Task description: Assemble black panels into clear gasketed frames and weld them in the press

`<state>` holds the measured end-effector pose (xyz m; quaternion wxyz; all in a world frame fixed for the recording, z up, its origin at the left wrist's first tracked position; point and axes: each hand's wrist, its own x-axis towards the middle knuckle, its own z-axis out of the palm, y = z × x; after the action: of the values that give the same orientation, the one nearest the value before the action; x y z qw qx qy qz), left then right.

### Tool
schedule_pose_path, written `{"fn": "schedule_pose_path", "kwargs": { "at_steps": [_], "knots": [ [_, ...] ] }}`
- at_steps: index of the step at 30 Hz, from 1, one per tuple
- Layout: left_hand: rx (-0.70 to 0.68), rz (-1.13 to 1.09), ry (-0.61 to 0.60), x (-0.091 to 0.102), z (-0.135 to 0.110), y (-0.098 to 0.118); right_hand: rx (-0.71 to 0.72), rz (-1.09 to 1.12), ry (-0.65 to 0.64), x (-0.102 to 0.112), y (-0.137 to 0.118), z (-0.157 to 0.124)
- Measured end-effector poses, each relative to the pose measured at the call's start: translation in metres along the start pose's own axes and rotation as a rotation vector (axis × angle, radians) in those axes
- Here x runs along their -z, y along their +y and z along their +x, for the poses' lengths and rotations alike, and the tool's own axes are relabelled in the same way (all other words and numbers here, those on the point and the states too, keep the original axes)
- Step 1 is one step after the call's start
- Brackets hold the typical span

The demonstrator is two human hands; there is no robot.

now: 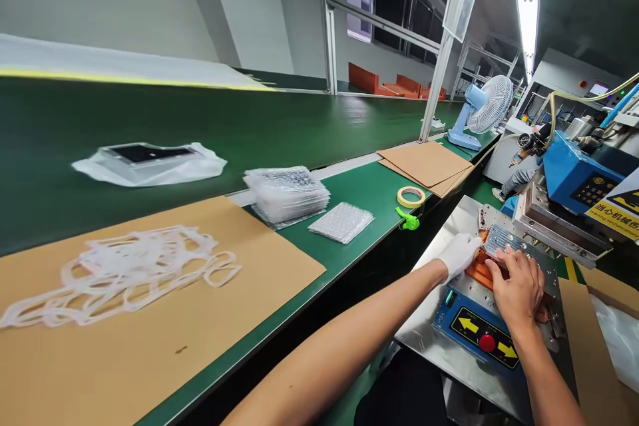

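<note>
A ribbed, silver-grey metal plate (503, 241) sits on an orange fixture (480, 271) on the bed of a bench press. My left hand (460, 255), in a white glove, is at the left end of the fixture. Its fingers are pressed together there, and their tips are partly hidden. My bare right hand (519, 285) lies over the near edge of the plate, fingers bent onto it and thumb toward the orange fixture. In front of the fixture is a blue control box (446, 326) with yellow arrows and a red button (486, 343).
The blue press head (569, 163) overhangs the bed on the right. Left of it, a green bench holds stacked bubble-wrap pouches (287, 193), a tape roll (411, 197), cardboard (279, 256) with white loops (144, 263), and a fan (482, 106). A wrapped dark panel (150, 153) lies on the green belt.
</note>
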<state>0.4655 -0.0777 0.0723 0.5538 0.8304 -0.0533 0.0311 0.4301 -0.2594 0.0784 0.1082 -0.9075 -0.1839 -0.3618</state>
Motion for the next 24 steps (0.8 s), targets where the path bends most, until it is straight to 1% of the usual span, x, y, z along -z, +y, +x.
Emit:
{"fn": "schedule_pose_path", "kwargs": {
  "at_steps": [4,6,9,11,14,17,19,20,22,24],
  "knots": [
    [0.007,0.159,0.073,0.006,0.007,0.009,-0.014,-0.011,0.019,-0.002,-0.001,0.001],
    [-0.031,0.26,0.092,0.011,0.005,0.013,-0.021,-0.005,0.015,-0.002,-0.001,0.001],
    [-0.118,0.396,0.086,0.015,-0.005,0.016,-0.026,0.012,-0.009,-0.001,-0.001,0.0],
    [-0.173,0.458,0.073,0.012,-0.016,0.016,-0.019,0.012,-0.021,0.0,-0.001,0.0],
    [-0.234,0.499,0.062,0.002,-0.031,0.011,-0.009,-0.007,-0.014,0.0,-0.001,-0.001],
    [-0.273,0.493,0.061,-0.004,-0.034,0.004,-0.009,-0.018,-0.009,0.001,0.0,-0.001],
    [-0.306,0.464,0.045,-0.003,-0.026,-0.001,0.0,-0.011,-0.02,0.001,0.0,-0.001],
    [-0.319,0.445,0.039,-0.001,-0.017,-0.003,0.005,-0.003,-0.027,0.001,0.0,-0.002],
    [-0.323,0.406,0.04,0.003,0.006,-0.007,0.008,0.008,-0.03,0.001,0.001,-0.002],
    [-0.296,0.376,0.044,0.004,0.033,-0.011,0.008,0.008,-0.025,0.0,0.001,-0.002]
  ]
}}
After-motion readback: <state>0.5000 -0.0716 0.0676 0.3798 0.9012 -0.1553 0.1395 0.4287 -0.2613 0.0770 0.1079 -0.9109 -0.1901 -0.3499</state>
